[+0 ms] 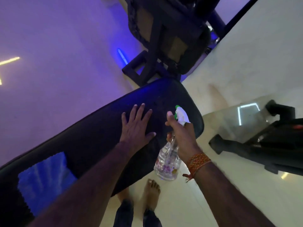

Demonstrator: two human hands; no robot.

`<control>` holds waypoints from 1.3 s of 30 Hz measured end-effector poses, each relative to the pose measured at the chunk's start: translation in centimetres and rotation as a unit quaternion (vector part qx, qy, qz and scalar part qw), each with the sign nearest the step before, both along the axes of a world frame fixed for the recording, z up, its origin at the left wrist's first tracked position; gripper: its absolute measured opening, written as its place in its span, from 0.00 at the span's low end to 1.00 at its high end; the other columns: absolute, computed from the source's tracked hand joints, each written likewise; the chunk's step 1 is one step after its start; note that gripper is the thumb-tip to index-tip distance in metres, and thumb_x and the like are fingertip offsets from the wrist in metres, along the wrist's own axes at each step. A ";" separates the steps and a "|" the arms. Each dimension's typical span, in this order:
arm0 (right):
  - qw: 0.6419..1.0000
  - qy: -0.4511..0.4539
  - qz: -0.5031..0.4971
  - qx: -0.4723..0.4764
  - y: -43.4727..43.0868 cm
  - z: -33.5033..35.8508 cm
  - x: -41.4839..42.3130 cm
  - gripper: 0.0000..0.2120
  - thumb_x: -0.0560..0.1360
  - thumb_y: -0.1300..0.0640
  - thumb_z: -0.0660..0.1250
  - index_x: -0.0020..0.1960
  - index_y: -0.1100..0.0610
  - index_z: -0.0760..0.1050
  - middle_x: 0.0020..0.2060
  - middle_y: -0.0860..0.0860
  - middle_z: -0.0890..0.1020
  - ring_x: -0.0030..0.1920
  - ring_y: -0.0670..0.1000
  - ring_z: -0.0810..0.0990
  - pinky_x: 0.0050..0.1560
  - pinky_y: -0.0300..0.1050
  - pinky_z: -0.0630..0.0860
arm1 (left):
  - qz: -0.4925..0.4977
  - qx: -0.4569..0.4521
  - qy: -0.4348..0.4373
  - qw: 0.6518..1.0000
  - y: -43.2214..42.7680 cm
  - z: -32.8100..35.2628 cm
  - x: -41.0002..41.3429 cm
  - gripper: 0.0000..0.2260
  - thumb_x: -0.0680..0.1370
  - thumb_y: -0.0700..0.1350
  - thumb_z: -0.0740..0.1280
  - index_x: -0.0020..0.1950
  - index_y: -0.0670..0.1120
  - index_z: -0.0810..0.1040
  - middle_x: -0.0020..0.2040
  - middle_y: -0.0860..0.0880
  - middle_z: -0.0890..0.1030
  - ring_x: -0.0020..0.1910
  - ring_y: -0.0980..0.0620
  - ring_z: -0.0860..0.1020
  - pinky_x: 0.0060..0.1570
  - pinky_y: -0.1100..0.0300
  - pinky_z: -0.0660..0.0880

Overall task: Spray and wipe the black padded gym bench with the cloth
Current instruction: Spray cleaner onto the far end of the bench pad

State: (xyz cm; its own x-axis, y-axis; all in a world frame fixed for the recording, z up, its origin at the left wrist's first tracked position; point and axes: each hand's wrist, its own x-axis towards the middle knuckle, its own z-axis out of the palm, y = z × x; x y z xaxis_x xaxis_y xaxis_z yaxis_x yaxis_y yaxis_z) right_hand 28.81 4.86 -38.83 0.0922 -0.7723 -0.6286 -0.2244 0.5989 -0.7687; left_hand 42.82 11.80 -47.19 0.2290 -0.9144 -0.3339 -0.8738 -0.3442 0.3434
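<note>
Head view: black padded bench [91, 138]
Left hand [137, 126]: flat on pad, fingers spread
Right hand [182, 136]: clamped on spray bottle [168, 161]
Blue cloth [44, 179]: on pad, well behind fingers

We stood barefoot on a pale glossy floor [246, 71], our feet [151, 194] and the dark trouser cuffs [123, 210] showing at the bottom edge. Ahead of us rose a dark metal equipment frame [164, 38] with a worn padded panel and a hollow square foot [136, 66], beside which a thin blue light strip [122, 56] glowed; the floor to the left was washed in purple, with a yellow line of light [9, 60] at the far left. On the right sat another black machine [265, 145], its base flat on the floor, near a bright rectangular reflection [247, 112] in the tiles.
</note>
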 end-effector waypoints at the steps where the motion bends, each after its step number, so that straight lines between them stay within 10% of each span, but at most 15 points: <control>1: 1.000 0.010 -0.009 0.004 -0.8 -0.3 -0.2 0.06 0.77 0.44 0.73 0.53 0.38 0.80 0.36 0.49 0.81 0.25 0.45 0.72 0.28 0.41 0.72 | -0.015 0.006 0.000 1.000 -1.4 0.1 0.0 0.44 0.74 0.66 0.69 0.84 0.57 0.51 0.85 0.51 0.44 0.84 0.45 0.43 0.76 0.29 0.49; 8: 0.995 0.094 -0.007 0.009 -3.8 -0.8 -1.8 0.16 0.77 0.44 0.73 0.41 0.55 0.76 0.30 0.48 0.79 0.22 0.47 0.71 0.25 0.40 0.69 | -0.030 0.054 -0.007 0.998 -5.6 -0.3 -1.1 0.52 0.69 0.69 0.74 0.83 0.60 0.46 0.84 0.53 0.39 0.83 0.43 0.39 0.71 0.21 0.51; 25: 0.988 0.119 -0.078 0.065 3.9 -1.2 -8.4 0.17 0.79 0.48 0.70 0.68 0.45 0.76 0.36 0.51 0.77 0.27 0.50 0.72 0.28 0.40 0.71 | -0.043 0.007 -0.005 0.999 -0.1 0.1 -4.6 0.42 0.77 0.65 0.68 0.84 0.56 0.51 0.86 0.48 0.45 0.84 0.41 0.43 0.75 0.26 0.48; 35: 0.983 0.158 0.057 0.076 8.9 -0.2 -6.9 0.11 0.77 0.48 0.73 0.44 0.54 0.76 0.34 0.52 0.80 0.25 0.51 0.74 0.33 0.45 0.73 | 0.062 0.015 -0.001 0.998 7.8 0.8 -3.9 0.43 0.74 0.65 0.71 0.84 0.56 0.55 0.86 0.49 0.49 0.84 0.44 0.48 0.76 0.30 0.51; 39: 0.976 0.145 0.152 0.061 7.8 0.0 -3.2 0.13 0.76 0.47 0.73 0.52 0.56 0.81 0.34 0.53 0.80 0.25 0.50 0.73 0.33 0.45 0.73 | 0.121 0.034 -0.019 0.992 10.2 1.5 -2.2 0.46 0.73 0.67 0.71 0.84 0.55 0.54 0.86 0.48 0.49 0.84 0.44 0.48 0.76 0.31 0.53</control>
